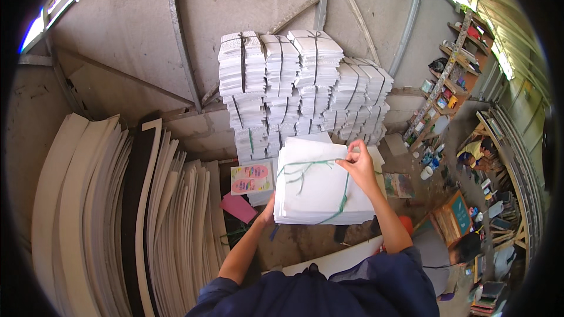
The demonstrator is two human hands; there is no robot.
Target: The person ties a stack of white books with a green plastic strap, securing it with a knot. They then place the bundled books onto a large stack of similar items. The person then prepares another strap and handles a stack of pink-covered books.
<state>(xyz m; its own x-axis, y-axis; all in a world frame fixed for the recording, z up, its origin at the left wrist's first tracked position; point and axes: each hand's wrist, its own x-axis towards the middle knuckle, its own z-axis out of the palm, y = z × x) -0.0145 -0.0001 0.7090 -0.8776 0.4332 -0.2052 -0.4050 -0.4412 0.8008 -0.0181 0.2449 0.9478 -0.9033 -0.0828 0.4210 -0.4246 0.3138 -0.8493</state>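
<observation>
**Notes:** Both hands, please, right hand (361, 164) first.

**Rig:** Thumb and forefinger pinched nearly together over the top of the bundle, on a loose end of green string (344, 201). Remaining fingers curled.

**Notes:** Left hand (268, 211)?

**Rig:** Against the lower left edge of the bundle. Fingers mostly hidden behind it; from my end I cannot tell how far open they are.

**Notes:** Where is the bundle of white sheets (311, 194)?

**Rig:** In front of the wearer's chest, between the two hands, broad face up. String runs across the face, with slack ends lying on it, and down near the right side. What bears its weight underneath, I can't make out.

**Notes:** Surroundings?

**Rig:** Beyond it, stacked bundles (317, 82) of similar sheets, many bound with dark ties, near the wall (241, 0). Just left of the bundle I see a printed sheet (251, 178) with pink ovals, and a plain pink sheet (238, 206) nearer the wearer. Far left, tall pale sheets (76, 217) on edge, a black sheet (132, 217) among them. Right: cluttered shelves (449, 88); lower right, a person in grey (432, 255).
</observation>
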